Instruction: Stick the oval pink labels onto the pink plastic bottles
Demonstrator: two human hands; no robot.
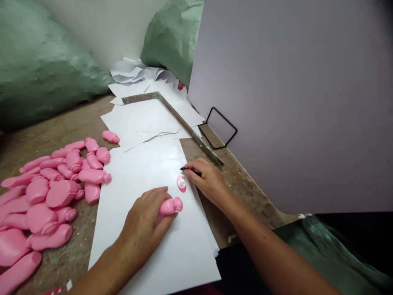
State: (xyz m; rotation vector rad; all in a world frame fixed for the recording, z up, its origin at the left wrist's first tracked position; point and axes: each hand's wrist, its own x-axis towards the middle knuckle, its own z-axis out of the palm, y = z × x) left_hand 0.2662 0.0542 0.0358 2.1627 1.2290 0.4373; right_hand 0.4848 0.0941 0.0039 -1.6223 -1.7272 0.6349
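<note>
Pink plastic bottle (170,207), black pen (190,171), hands (143,227) (210,182)

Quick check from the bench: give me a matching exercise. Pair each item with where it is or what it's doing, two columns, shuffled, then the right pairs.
1. Left hand
2. Right hand
3. Loose pink bottles
4. Black wire frame

A. Lying on the bare bench, left of the white paper
B. Pinching a slim black tool
C. Standing right of the metal strip
D. Closed around a pink bottle

Pairs: 1-D, 2-B, 3-A, 4-C.
</note>
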